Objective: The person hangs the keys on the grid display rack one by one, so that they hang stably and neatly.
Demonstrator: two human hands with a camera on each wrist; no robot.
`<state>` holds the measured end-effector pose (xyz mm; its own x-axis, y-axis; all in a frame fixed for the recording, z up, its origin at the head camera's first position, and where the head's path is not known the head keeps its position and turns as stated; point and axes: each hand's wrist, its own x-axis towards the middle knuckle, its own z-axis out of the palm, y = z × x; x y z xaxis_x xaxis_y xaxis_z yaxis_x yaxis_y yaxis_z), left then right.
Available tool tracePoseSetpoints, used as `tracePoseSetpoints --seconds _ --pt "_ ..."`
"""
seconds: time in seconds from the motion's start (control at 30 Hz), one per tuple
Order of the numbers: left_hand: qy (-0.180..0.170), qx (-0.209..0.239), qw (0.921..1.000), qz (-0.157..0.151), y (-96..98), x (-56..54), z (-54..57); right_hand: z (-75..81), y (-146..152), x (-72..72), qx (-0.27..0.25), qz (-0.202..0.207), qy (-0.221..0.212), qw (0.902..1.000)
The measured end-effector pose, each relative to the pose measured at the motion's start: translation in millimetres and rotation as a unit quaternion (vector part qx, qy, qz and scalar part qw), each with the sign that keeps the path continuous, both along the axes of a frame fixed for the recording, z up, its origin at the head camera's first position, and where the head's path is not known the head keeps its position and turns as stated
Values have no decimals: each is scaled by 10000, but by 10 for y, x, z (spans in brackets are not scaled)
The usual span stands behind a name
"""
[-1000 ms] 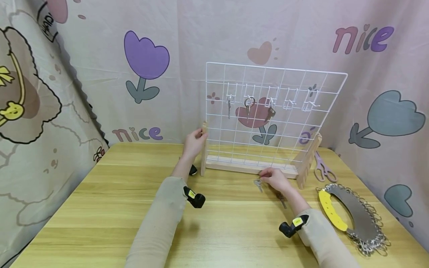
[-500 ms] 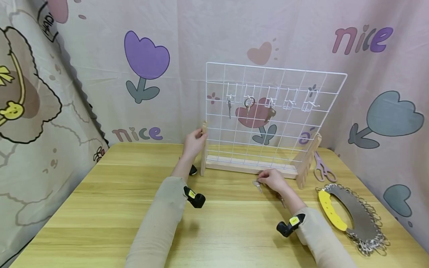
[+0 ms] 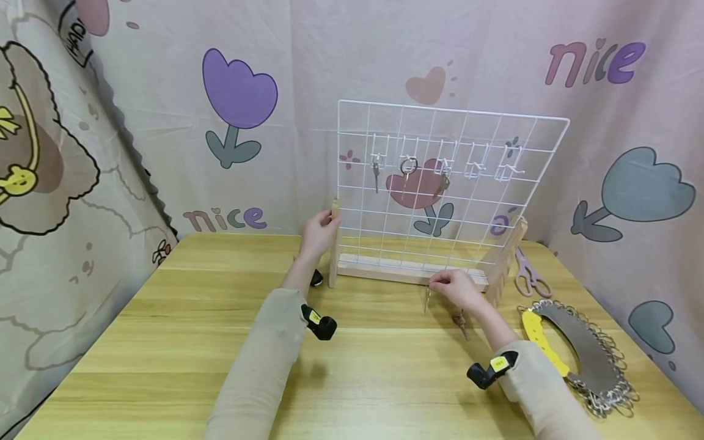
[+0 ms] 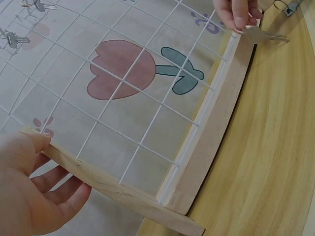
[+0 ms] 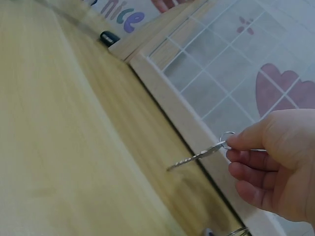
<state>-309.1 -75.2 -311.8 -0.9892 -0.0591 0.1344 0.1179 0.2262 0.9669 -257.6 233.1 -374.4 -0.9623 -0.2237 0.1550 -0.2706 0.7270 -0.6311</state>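
A white wire grid [image 3: 363,235] stands upright in a wooden frame on the table. My left hand [image 3: 321,233] grips the frame's left wooden upright [image 4: 110,182], thumb on the near side and fingers behind. In front of the base bar [image 3: 385,274], my right hand [image 3: 458,289] pinches a silver key [image 5: 199,155] by its small ring [image 5: 227,139] between thumb and fingertips. The key points away from the fingers, above the tabletop. Another key [image 3: 461,324] lies on the table below the right wrist. Keys hang from the three left hooks on the grid, including a large-ringed key [image 3: 407,174].
Two white hooks at the grid's right, including the end hook [image 3: 508,172], hold no keys. Purple scissors [image 3: 530,281] lie beyond the right upright. Nearer is a yellow-handled grey metal band [image 3: 596,357] edged with wire loops. A small black object [image 3: 316,278] sits behind the left forearm.
My right hand has risen slightly and shifted a little right with the key, which has turned and now shows edge-on. My left hand stays on the upright.
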Motion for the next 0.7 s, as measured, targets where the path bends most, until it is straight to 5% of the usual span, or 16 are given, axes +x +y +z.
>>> tracePoseSetpoints --seconds 0.3,0.7 --pt "-31 -47 10000 13 5 5 -5 232 60 96 -586 -29 -93 9982" --pt "35 -92 9999 30 -1 -7 -11 725 123 212 -942 -265 640 9931"
